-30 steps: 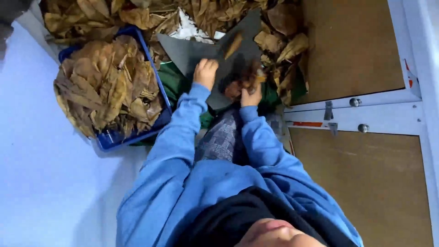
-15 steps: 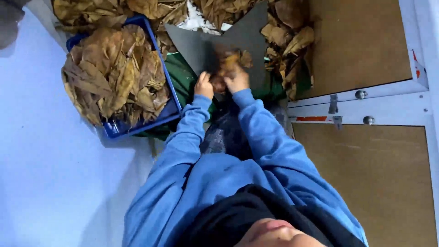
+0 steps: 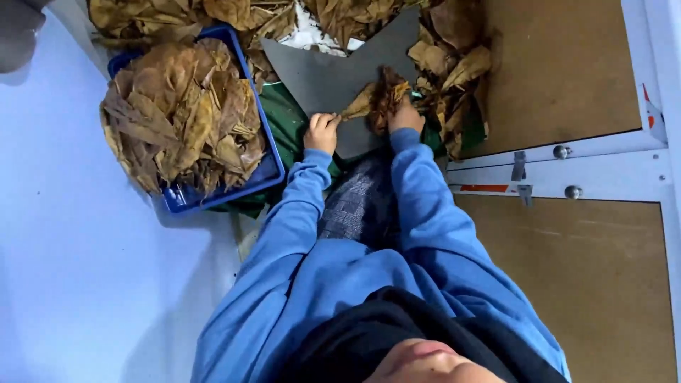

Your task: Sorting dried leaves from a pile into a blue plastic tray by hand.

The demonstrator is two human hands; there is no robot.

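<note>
Hands first: I count two, both in blue sleeves. My left hand (image 3: 321, 132) is closed in a pinch on the tip of one dried brown leaf (image 3: 374, 99), and my right hand (image 3: 406, 118) is clamped on its crumpled darker end. The leaf lies stretched between them over one grey board (image 3: 319, 71) resting on my lap. One blue crate (image 3: 269, 170) heaped with leaves sits left of the board. More loose leaves (image 3: 454, 71) lie to the right.

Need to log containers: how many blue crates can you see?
1. The blue crate sits left of the left hand, full of dried leaves. Others may lie hidden under leaf piles.
</note>
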